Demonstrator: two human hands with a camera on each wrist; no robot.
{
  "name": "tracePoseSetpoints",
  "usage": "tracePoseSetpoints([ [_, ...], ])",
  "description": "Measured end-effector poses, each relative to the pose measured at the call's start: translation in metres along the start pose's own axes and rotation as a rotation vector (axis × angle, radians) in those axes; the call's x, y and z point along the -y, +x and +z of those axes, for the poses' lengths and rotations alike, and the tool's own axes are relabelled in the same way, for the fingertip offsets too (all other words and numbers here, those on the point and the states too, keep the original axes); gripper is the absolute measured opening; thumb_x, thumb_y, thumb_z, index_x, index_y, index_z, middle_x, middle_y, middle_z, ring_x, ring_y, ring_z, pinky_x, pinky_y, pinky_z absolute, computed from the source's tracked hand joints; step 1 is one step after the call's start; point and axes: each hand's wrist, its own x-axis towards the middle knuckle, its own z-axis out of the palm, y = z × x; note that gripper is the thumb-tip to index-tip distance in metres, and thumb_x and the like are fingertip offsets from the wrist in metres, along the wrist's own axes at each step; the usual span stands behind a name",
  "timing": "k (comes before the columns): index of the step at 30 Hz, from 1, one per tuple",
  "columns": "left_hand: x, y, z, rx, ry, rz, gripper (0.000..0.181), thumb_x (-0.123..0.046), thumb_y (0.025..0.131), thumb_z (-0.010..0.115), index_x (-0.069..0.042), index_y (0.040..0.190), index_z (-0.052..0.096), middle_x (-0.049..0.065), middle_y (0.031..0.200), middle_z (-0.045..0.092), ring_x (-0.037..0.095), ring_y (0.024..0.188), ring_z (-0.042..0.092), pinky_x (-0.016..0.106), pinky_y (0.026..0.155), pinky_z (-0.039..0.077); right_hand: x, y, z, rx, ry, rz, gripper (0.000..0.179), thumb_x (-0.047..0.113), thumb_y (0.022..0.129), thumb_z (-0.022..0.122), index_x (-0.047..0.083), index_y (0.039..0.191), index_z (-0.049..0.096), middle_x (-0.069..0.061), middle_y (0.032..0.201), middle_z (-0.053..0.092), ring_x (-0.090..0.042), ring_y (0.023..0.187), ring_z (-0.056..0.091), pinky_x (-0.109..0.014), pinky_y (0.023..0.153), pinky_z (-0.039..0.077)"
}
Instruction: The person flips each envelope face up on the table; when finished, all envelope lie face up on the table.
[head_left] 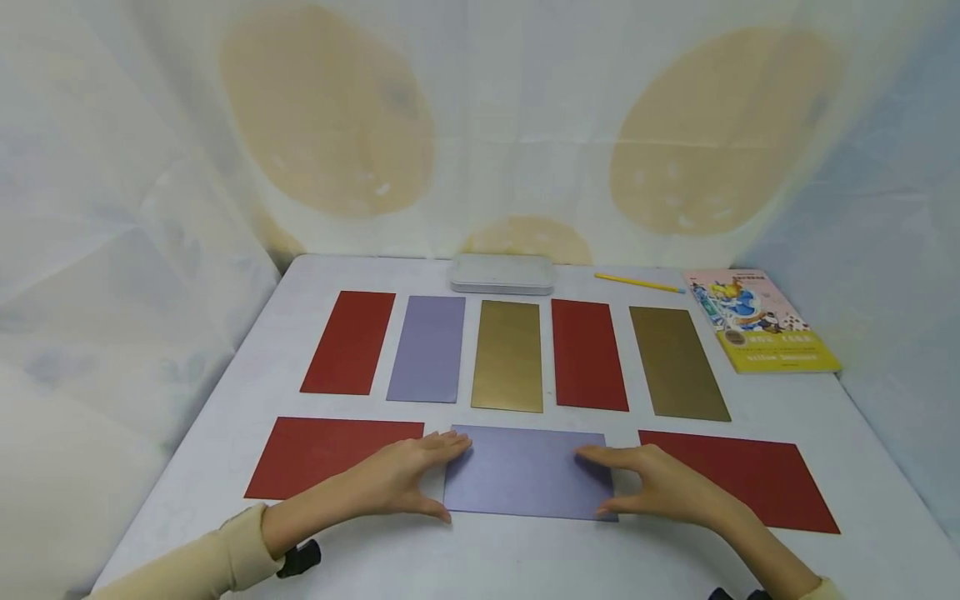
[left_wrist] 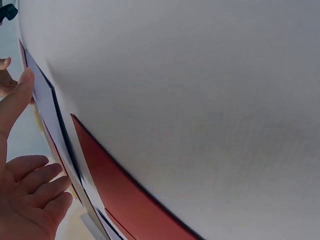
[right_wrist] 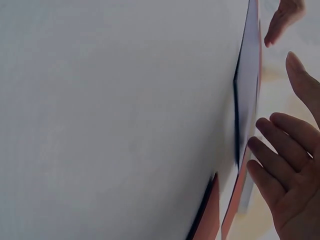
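Observation:
A lavender card (head_left: 528,473) lies sideways in the middle of the front row on the table. My left hand (head_left: 408,473) hovers at its left edge, fingers spread and thumb apart. On the opposite side my right hand (head_left: 652,482) is held over the right edge with thumb and fingers parted. In the left wrist view, the relaxed fingers of my left hand (left_wrist: 35,195) show beside the lavender card (left_wrist: 45,97). The right wrist view shows my right hand (right_wrist: 290,170) with nothing in its palm, close to the card (right_wrist: 247,85).
Red cards flank it at left (head_left: 322,454) and right (head_left: 750,482). Behind stands a row of upright-oriented flat cards: red (head_left: 348,342), lavender (head_left: 427,350), gold (head_left: 507,354) and others. Farther back lie a grey tin case (head_left: 501,275), a yellow pencil (head_left: 641,283) and a book (head_left: 761,321).

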Motion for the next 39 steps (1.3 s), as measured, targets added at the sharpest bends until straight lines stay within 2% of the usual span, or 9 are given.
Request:
tracePoseSetpoints([
  [9,0.001,0.004,0.005,0.054,0.041,-0.041,0.092,-0.047,0.069,0.084,-0.007,0.143,0.047,0.007,0.145,0.047,0.022,0.133,0.044,0.039,0.101,0.043,-0.012,-0.001,-0.005,0.037,-0.065,0.097,0.070,0.049,0.081,0.073,0.012,0.138,0.055,-0.001,0.137,0.055,-0.025,0.126,0.051,-0.040,0.093,0.048],
  [16,0.002,0.005,0.005,0.047,0.072,-0.018,0.082,-0.045,0.075,0.081,-0.007,0.140,0.051,0.006,0.141,0.051,0.019,0.130,0.047,0.037,0.100,0.044,-0.012,-0.001,-0.003,0.037,-0.054,0.082,0.063,0.037,0.084,0.074,0.011,0.138,0.055,-0.002,0.138,0.055,-0.026,0.127,0.050,-0.039,0.093,0.048],
  [22,0.004,0.004,0.001,0.052,0.055,0.023,0.073,-0.049,0.079,0.076,-0.009,0.136,0.056,0.001,0.139,0.053,0.017,0.129,0.048,0.034,0.101,0.043,-0.010,-0.005,-0.006,0.046,-0.044,0.057,0.061,0.037,0.086,0.072,0.011,0.138,0.055,-0.002,0.137,0.055,-0.025,0.124,0.053,-0.040,0.092,0.049],
  [25,0.005,0.004,-0.002,0.063,0.008,0.037,0.069,-0.051,0.081,0.073,-0.009,0.134,0.058,0.000,0.138,0.054,0.015,0.128,0.048,0.033,0.100,0.043,-0.008,-0.008,-0.008,0.040,-0.039,0.032,0.059,0.040,0.087,0.070,0.010,0.137,0.056,-0.002,0.135,0.057,-0.024,0.122,0.055,-0.038,0.091,0.050],
  [28,0.005,0.004,-0.006,0.072,-0.077,0.047,0.068,-0.055,0.083,0.069,-0.010,0.133,0.060,0.000,0.137,0.055,0.011,0.122,0.053,0.020,0.081,0.051,-0.005,-0.012,-0.011,0.026,-0.013,0.027,0.057,0.044,0.089,0.066,0.011,0.135,0.058,-0.003,0.132,0.059,-0.023,0.118,0.058,-0.029,0.083,0.053],
  [29,0.005,0.004,-0.007,0.079,-0.113,0.041,0.068,-0.056,0.083,0.068,-0.011,0.133,0.060,-0.001,0.137,0.055,0.009,0.111,0.060,0.017,0.073,0.051,-0.004,-0.014,-0.012,0.016,-0.006,0.026,0.056,0.045,0.089,0.065,0.012,0.134,0.059,-0.003,0.131,0.060,-0.022,0.117,0.059,-0.027,0.082,0.053],
  [32,0.007,0.003,-0.012,0.103,-0.222,0.003,0.068,-0.060,0.084,0.065,-0.014,0.134,0.059,-0.004,0.136,0.056,0.003,0.078,0.062,0.015,0.053,0.043,0.004,-0.021,-0.016,-0.017,0.018,0.013,0.051,0.043,0.090,0.065,0.015,0.133,0.061,-0.002,0.128,0.062,-0.020,0.115,0.060,-0.023,0.081,0.052],
  [35,0.008,0.002,-0.017,0.119,-0.286,-0.044,0.066,-0.061,0.085,0.062,-0.018,0.135,0.059,-0.008,0.132,0.057,0.004,0.064,0.052,0.017,0.053,0.042,0.013,-0.027,-0.020,-0.051,0.020,-0.016,0.045,0.038,0.091,0.065,0.018,0.132,0.062,0.001,0.126,0.063,-0.019,0.115,0.060,-0.027,0.086,0.052],
  [39,0.009,0.003,-0.023,0.127,-0.325,-0.060,0.060,-0.059,0.088,0.060,-0.019,0.133,0.061,-0.009,0.127,0.061,0.005,0.084,0.055,0.017,0.057,0.038,0.023,-0.034,-0.024,-0.076,0.065,-0.037,0.040,0.033,0.093,0.065,0.020,0.130,0.063,0.005,0.123,0.065,-0.016,0.113,0.061,-0.027,0.083,0.053],
])
